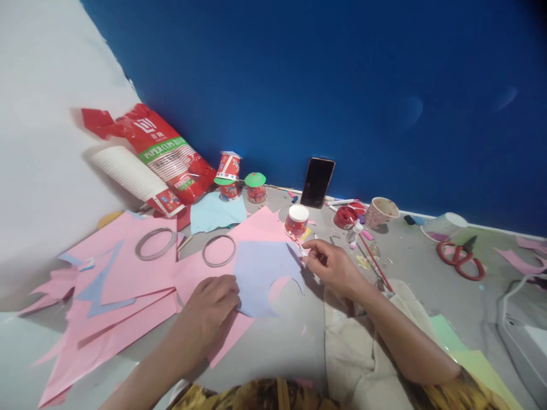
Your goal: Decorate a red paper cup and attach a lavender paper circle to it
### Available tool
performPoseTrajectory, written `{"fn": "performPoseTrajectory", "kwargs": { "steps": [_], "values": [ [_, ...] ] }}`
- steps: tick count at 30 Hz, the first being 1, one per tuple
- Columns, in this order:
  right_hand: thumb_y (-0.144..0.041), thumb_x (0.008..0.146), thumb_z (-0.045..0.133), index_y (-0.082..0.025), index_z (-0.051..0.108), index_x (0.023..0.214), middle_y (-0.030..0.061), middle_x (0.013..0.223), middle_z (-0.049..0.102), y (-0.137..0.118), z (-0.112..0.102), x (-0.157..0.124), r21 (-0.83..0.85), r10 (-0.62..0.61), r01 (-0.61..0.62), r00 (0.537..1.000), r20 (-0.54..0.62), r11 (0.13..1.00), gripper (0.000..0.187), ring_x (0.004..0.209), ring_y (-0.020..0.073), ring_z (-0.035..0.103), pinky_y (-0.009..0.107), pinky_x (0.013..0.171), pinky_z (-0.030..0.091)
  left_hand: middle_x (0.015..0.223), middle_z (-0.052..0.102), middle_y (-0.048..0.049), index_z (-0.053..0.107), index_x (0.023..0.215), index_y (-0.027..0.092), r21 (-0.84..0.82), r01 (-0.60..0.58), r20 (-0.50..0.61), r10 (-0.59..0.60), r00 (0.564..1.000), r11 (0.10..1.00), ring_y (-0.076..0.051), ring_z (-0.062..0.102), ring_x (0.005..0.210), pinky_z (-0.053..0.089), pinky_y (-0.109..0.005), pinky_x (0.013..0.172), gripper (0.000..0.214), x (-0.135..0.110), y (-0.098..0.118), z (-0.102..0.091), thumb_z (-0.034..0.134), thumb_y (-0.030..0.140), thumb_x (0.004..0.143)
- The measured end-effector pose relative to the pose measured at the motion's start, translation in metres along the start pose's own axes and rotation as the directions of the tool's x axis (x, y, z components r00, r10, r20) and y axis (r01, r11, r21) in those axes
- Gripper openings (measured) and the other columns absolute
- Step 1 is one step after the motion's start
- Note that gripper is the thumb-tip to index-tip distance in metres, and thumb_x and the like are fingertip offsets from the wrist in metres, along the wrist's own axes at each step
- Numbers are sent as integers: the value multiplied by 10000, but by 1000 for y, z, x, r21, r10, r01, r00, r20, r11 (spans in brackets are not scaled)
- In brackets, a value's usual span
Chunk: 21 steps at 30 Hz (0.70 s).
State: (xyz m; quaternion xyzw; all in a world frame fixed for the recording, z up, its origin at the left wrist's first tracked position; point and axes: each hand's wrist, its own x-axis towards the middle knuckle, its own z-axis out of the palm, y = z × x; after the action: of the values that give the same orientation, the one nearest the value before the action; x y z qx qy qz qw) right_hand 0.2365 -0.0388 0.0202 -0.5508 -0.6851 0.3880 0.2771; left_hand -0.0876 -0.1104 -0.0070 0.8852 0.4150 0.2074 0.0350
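**Two hands at a sheet of blue paper**

The blue sheet (260, 267) lies between the hands, over pink paper, with a round bite missing from its near right part. The left hand (216, 304) rests, fingers loosely bent, on its left edge; whether anything is gripped beneath the palm cannot be told. The thumb and forefinger of the right hand (329, 265) pinch a slim red-and-white stick (294, 240) beside the sheet's far right corner, which appears raised.

The sheet should be light, limp and easily creased, weakest at the narrow strip beside the bite; a broad, uncut edge offers the safest hold. The stick is probably light and stiff, best taken near one end.

The grey table (294, 347) supports both. Beyond the left hand lies a ring (219, 250); just beyond the right, a paper cup (296, 223). Scissors (461, 249) lie well to that hand's right. A blue wall (273, 85) rises beyond both hands.
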Motion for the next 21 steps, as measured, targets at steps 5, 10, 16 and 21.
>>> {"fn": "performPoseTrajectory", "kwargs": {
  "steps": [5,10,16,21],
  "values": [
    [-397,839,726,-160,696,1356,-40,746,646,0,-5,1,395,17,-48,997,81,917,570,615,126,513,256,584,399,1182,796,-78,733,945,304,-6,18,48,-18,999,1000,-337,728,1202,625,-467,930,58,-14,1,-17,681,329,952],
    [-343,810,819,-222,786,1329,17,876,735,7,-5,-4,585,44,-151,980,193,797,534,689,139,582,268,621,413,1071,821,-59,760,910,293,205,394,-187,-360,914,896,-298,773,989,631,-444,849,264,-19,-57,-53,590,472,1004],
    [-323,712,928,-220,879,1112,55,914,797,20,1,-4,698,-31,-244,934,357,674,416,787,177,679,311,778,517,872,716,-108,771,838,203,327,554,-267,-487,831,766,-303,743,875,517,-450,670,380,-20,-115,-71,421,318,931],
    [-331,703,981,-225,835,1289,98,1115,823,24,-5,-4,742,-208,-269,852,480,614,614,996,222,741,336,920,562,917,750,-119,782,775,185,320,556,-284,-482,829,767,-313,761,982,537,-463,722,497,-24,-128,-68,360,363,967]
  ]
}}
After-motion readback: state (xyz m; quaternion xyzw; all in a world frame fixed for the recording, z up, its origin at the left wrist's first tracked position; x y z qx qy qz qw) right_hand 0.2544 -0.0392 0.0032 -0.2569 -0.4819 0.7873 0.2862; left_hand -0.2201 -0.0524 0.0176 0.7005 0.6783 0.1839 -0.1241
